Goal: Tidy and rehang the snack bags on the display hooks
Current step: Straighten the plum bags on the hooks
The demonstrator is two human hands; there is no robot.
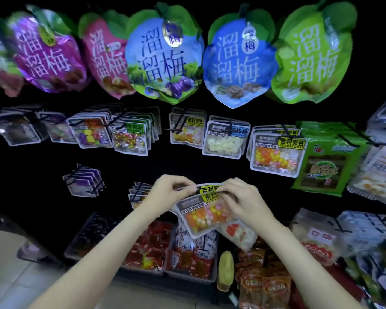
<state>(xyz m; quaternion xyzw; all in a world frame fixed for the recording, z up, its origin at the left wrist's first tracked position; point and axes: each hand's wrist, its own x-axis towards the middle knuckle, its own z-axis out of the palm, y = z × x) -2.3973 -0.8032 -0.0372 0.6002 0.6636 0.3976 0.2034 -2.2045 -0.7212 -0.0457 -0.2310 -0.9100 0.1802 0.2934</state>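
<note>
Two hands: both raised before the dark display wall, close together at the top edge of one candy bag.
Left hand (165, 192): fingers curled, pinching the bag's upper left corner.
Right hand (241, 201): fingers curled over the bag's upper right edge, gripping it beside the yellow label.
Candy bag (201, 215): clear pouch of orange, yellow, pink and white balls, tilted, held in the air above the red snack trays (152, 248); a second similar pouch lies directly behind it.
Nearest hook stack (138, 192): just left of the left hand, bags hanging.
Matching bags (276, 152): hung on the middle row, upper right.
Top row: large plum bags (163, 59), hanging.
</note>
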